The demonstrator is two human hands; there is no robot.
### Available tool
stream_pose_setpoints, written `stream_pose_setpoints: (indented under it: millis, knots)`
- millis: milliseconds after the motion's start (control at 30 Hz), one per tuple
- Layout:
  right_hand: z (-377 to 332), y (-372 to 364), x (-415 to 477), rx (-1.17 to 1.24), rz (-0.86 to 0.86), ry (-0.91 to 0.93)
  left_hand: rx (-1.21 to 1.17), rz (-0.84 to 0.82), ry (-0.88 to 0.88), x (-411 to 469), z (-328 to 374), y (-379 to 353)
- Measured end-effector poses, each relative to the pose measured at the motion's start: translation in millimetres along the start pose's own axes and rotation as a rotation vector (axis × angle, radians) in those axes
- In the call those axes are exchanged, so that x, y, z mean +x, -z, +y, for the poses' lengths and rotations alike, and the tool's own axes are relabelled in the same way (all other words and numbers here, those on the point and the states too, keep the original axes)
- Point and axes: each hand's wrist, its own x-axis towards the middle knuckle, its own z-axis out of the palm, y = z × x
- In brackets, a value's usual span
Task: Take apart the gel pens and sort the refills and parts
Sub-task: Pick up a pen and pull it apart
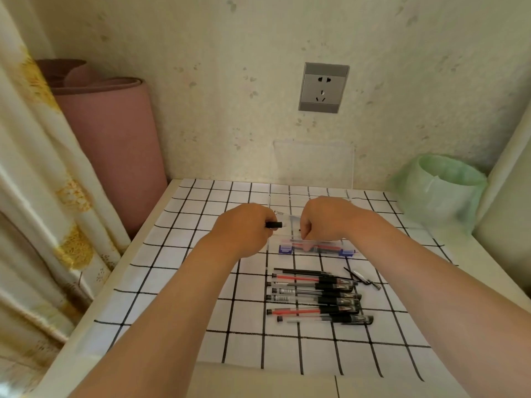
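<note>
Mid-frame above the tabletop [482,254], the left hand [244,228] grips a gel pen [274,224] lying left-right, black end pointing right at the right hand [324,218], whose curled fingers' hold I cannot tell.

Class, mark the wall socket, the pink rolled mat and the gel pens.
wall socket [323,87], head view, faceplate centre
pink rolled mat [109,150], head view, its outer side
gel pens [304,298], head view, a middle pen's barrel

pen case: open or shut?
Open: the case has its clear lid raised upright by the wall, blue latches undone.
</note>
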Motion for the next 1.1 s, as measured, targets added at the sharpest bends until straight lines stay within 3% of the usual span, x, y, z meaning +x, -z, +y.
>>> stream_pose_setpoints:
  millis: [300, 667, 833, 1100]
  knots:
    - [2.5, -5.1, 0.9, -0.116, 0.112, 0.065, -0.004, -0.006, 0.007, -1.4, 5.7, 0.3]
    - [4.5, -7.3, -1.5, -0.119, 0.092, 0.024, -0.003, -0.009, 0.022, -4.1, 7.1, 0.8]
    - [10.1, 1.2, -11.2, -0.021, 0.111, 0.032, -0.042, 0.032, 0.021, -5.1, 6.7, 4.3]
    - [12.1, 7.1, -43.6, 0.122, 0.307, 0.045, -0.032, 0.020, 0.032, -13.8, 2.7, 13.5]
